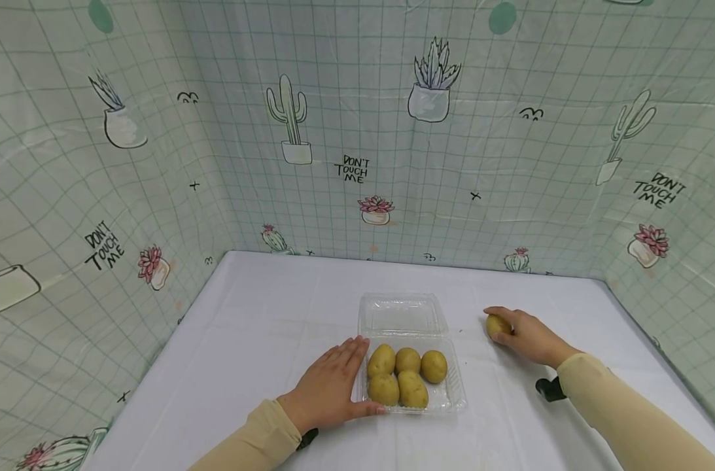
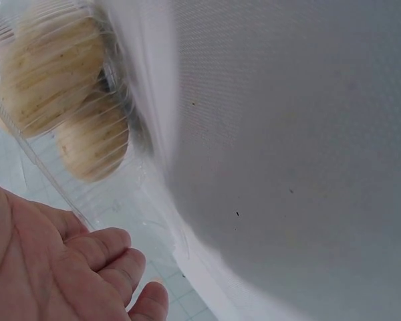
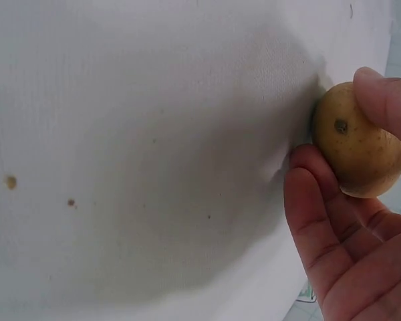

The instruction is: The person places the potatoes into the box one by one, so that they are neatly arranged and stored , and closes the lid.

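Note:
A clear plastic clamshell box lies with its lid folded back on the white table. Several potatoes sit in it in two rows, with bare base at the front right corner. My left hand rests along the box's left side, fingers straight and thumb at the front edge. In the left wrist view, potatoes show through the ribbed wall beside the fingers. To the right of the box, my right hand grips a single potato between thumb and fingers, low at the tabletop.
A white cloth covers the table. Behind it and at both sides hangs a curtain printed with a grid and cacti. Small dark specks dot the cloth near the right hand. A black strap is at the right wrist.

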`<state>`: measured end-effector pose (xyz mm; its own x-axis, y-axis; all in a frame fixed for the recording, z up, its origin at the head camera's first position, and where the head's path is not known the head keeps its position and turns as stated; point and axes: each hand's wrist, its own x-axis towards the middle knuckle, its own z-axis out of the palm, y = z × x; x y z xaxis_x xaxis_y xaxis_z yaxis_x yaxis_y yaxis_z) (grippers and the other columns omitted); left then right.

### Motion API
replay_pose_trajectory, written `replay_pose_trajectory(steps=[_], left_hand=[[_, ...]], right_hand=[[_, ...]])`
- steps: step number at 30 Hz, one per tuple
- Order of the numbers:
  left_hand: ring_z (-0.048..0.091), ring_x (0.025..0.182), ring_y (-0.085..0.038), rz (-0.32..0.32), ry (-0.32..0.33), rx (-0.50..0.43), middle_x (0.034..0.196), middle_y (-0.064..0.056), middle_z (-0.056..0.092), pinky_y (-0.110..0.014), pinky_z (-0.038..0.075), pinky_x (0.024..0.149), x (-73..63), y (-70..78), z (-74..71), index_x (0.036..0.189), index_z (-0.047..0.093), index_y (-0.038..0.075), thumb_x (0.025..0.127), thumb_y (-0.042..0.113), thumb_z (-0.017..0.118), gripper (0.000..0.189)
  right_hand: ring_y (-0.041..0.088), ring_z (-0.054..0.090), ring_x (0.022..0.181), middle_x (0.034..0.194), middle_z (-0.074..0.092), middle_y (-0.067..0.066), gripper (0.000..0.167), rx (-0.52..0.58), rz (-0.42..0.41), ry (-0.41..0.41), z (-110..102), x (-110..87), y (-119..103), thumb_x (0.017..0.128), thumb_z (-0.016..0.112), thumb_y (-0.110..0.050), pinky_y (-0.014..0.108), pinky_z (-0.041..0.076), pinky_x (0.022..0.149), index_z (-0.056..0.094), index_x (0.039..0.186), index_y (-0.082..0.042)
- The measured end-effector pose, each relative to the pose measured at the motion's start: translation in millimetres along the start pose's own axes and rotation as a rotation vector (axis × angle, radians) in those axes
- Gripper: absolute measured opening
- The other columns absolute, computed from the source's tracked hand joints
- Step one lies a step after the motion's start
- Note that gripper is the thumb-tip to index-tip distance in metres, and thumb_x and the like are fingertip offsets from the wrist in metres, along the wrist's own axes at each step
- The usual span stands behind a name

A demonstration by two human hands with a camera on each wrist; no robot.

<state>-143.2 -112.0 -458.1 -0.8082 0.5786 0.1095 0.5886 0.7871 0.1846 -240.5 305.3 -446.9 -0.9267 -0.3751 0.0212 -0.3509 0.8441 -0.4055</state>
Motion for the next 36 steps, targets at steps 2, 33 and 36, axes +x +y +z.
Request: replay_pose_trajectory(steps=[2, 33, 36], left_hand=[[0.029, 0.145, -0.03, 0.003, 0.0, 0.001, 0.158, -0.016, 0.032, -0.041, 0.026, 0.117, 0.3, -0.3, 0.1, 0.155, 0.028, -0.001, 0.086, 0.081, 0.043, 0.109], [0.028, 0.146, -0.03, -0.011, -0.017, -0.011, 0.159, -0.016, 0.031, -0.042, 0.025, 0.117, -0.3, 1.8, -2.6, 0.156, 0.027, -0.001, 0.086, 0.082, 0.043, 0.109], [0.028, 0.146, -0.031, -0.01, -0.015, -0.007, 0.159, -0.017, 0.031, -0.042, 0.025, 0.118, -0.3, 2.0, -2.5, 0.156, 0.026, -0.002, 0.086, 0.082, 0.042, 0.11]], right_hand=[[0.039, 0.057, 0.109, 0.119, 0.062, 0.023, 0.053, 0.005, -0.001, -0.004, -0.1, -1.5, -2.5, 0.096, 0.068, -0.019, 0.059, 0.046, 0.09, 0.05, 0.144, -0.007], [0.011, 0.06, 0.081, 0.118, 0.061, -0.001, 0.049, 0.221, -0.236, 0.008, -5.5, -19.1, -83.2, 0.092, 0.075, -0.019, 0.028, 0.053, 0.07, 0.056, 0.137, -0.021], [0.012, 0.06, 0.084, 0.119, 0.061, -0.002, 0.05, 0.214, -0.27, -0.003, -4.0, -20.1, -89.7, 0.092, 0.075, -0.016, 0.028, 0.054, 0.073, 0.056, 0.138, -0.019]])
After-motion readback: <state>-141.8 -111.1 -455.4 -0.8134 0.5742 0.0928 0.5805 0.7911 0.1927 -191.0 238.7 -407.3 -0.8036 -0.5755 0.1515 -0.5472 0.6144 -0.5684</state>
